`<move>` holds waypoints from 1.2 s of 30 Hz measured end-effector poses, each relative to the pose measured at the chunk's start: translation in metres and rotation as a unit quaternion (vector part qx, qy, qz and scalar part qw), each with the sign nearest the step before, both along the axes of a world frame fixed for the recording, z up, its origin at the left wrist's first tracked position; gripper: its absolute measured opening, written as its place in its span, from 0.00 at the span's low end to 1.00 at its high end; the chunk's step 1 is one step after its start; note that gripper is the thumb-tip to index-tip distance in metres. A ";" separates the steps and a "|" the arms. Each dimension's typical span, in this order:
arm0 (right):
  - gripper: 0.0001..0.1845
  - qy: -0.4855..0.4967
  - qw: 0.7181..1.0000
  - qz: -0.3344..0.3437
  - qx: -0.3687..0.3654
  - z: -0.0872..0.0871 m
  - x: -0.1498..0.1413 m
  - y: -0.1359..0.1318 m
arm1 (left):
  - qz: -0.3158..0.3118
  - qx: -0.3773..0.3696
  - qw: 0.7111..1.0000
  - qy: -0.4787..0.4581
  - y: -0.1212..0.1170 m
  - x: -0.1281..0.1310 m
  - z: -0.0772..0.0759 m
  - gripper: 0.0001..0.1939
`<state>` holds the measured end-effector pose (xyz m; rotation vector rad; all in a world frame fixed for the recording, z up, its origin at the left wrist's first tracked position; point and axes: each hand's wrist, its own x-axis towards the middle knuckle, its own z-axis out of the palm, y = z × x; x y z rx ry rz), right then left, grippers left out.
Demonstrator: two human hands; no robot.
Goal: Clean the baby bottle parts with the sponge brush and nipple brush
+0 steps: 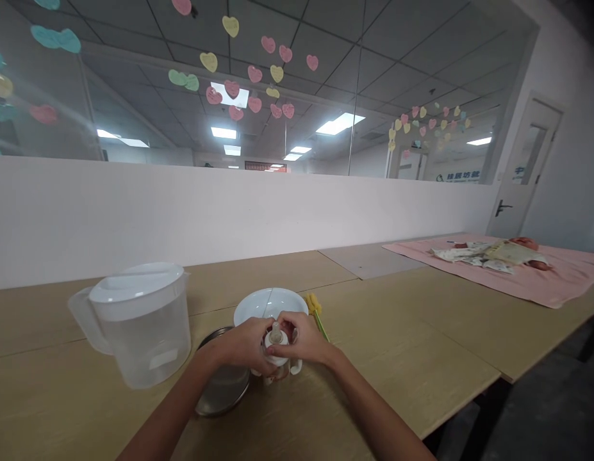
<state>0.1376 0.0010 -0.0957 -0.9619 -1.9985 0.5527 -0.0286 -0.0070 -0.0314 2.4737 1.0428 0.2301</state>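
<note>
Mostly hidden baby bottle [276,335], hands [248,342] [310,339] wrapped around it, bowl [251,306] partly covered.

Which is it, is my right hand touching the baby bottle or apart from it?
Touching. The head view shows it: your right hand has its thumb laid across the top of the baby bottle, just below the teat.

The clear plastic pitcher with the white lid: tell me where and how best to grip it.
Probably by its translucent curved side handle, coming from the person's left. The pitcher stands upright with the handle jutting out on that side, while its wide, round body looks too broad for an easy one-handed grasp.
</note>
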 end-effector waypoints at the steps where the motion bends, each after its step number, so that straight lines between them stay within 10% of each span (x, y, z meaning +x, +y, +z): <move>1: 0.18 0.016 0.999 0.022 -0.026 0.001 0.001 0.000 | -0.009 -0.003 1.000 0.001 0.000 0.000 0.001 0.22; 13: 0.23 0.220 0.964 0.107 -0.105 0.004 0.025 0.015 | -0.016 -0.008 1.000 0.024 0.002 -0.007 0.002 0.31; 36: 0.26 0.209 0.946 0.156 -0.195 0.008 0.021 0.009 | -0.017 -0.078 0.997 -0.006 0.000 -0.008 0.009 0.40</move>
